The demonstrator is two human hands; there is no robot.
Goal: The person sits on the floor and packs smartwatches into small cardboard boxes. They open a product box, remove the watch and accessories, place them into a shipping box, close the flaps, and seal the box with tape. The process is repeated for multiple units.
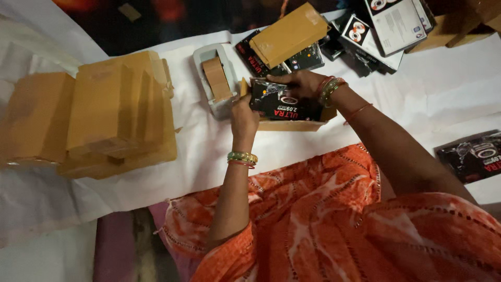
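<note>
- On a white sheet spread over the work surface, a person in an orange patterned garment worked with both hands at a small black printed box, seen from the head camera.
- The left hand, bangles at the wrist, was closed on the near left end of the black printed box; the right hand gripped its far edge, fingers curled over the top.
- The black printed box sat partly inside an open brown carton, whose walls showed beneath and beside it; whether it was fully seated could not be told.
- Just left of the hands stood a grey tape dispenser loaded with a roll of brown tape, touching or nearly touching the carton.
- At far left lay a stack of brown cartons, all closed, apparently packed already.
- Beyond the hands, one more brown carton rested across a spread of loose black boxes, and a further black box lay apart at the right edge.
- Judging by the layout, the work looked to be somewhere in the middle: several cartons appeared finished, one was being filled, and a number of black boxes remained unpacked; the carton in hand was not yet closed or taped.
</note>
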